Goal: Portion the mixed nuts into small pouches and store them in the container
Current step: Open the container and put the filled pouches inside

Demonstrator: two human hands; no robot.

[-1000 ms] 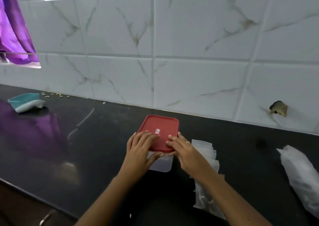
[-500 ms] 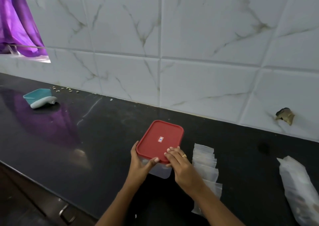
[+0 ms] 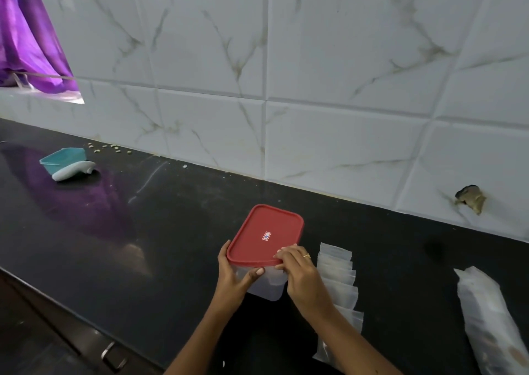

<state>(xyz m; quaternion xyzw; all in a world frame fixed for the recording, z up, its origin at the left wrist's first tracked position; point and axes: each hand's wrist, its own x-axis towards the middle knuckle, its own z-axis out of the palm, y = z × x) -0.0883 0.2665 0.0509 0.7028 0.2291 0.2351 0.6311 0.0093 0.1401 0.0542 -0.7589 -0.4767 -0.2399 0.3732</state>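
From the head camera, the left hand (image 3: 233, 277) has its grip closed around the near left corner of the clear container (image 3: 269, 286). Its thumb lies across the front wall and its fingers wrap the left side, just under the rim. The right hand (image 3: 300, 274), with a ring (image 3: 306, 256) on one finger, curls its fingertips over the near right edge of the red lid (image 3: 266, 236), so its grip is closed on the lid's rim. The lid sits on top of the container, and whether it is pressed fully down cannot be told.

The container stands on the black surface (image 3: 143, 246), near its front edge. Just to its right lies a row of small clear pouches (image 3: 339, 277), overlapping one another. Well apart at the far right lies a long translucent bag (image 3: 492, 326) with brownish contents. At the far left a teal tub (image 3: 64, 158) leans against a white object (image 3: 73, 170), with scattered nuts (image 3: 110, 148) beside them at the foot of the wall.

Behind the surface rises a white marbled tile wall (image 3: 315, 88) with a broken hole (image 3: 471, 198) at the right. A purple curtain (image 3: 25, 37) hangs at the upper left. A drawer handle (image 3: 113, 356) shows below the surface's front edge.
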